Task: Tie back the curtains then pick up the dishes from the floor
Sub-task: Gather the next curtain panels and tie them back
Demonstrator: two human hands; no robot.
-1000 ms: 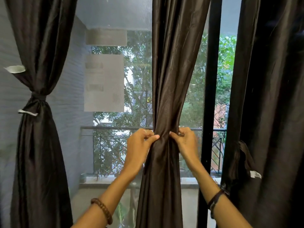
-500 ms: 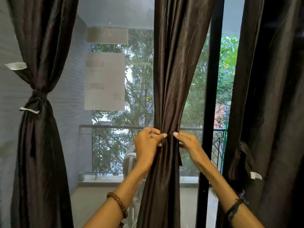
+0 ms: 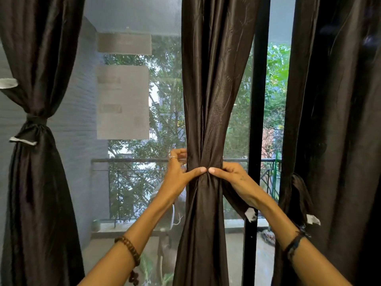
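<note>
A dark brown middle curtain (image 3: 214,96) hangs straight ahead, bunched narrow at hand height. My left hand (image 3: 179,174) grips it from the left and my right hand (image 3: 235,180) from the right, thumbs meeting on the gathered waist. A dark tie strip with a white tag (image 3: 249,214) hangs below my right hand. The left curtain (image 3: 35,182) is tied with a band (image 3: 36,120). The right curtain (image 3: 340,120) hangs loose, its tie (image 3: 299,195) dangling. No dishes are in view.
A black door frame post (image 3: 255,120) stands just right of the middle curtain. Behind the mesh screen lie a balcony with a railing (image 3: 134,161), a grey wall (image 3: 78,141) and trees.
Both hands have closed in round the middle curtain, thumbs now touching at its front. The tie strip's white-tagged end has come into view below my right hand.
</note>
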